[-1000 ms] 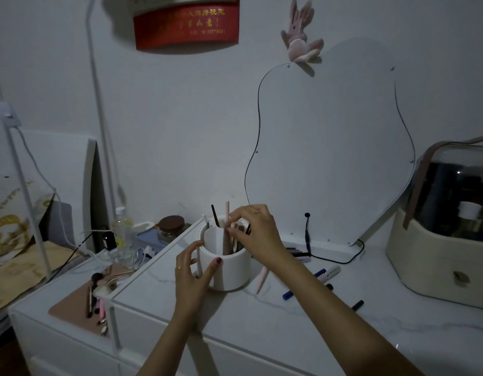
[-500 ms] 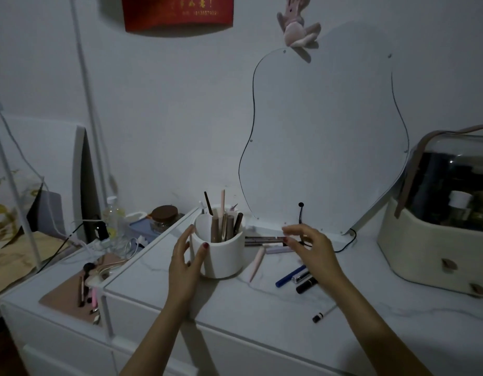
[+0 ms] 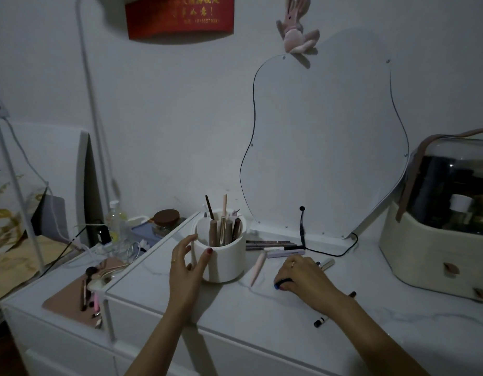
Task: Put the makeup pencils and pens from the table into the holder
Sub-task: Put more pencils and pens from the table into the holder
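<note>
Dim vanity surface: the right hand closes on a blue pen mid-surface; the left hand, open, cups the holder. Loose pens wait near the back edge; a hurried insert could jostle the crowded holder.

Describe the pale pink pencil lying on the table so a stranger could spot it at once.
Find the round white holder on the marble table. Just right of its base lies the pink pencil, pointing toward the camera. It lies alone, unlike the dark pens stacked beneath the mirror.
</note>
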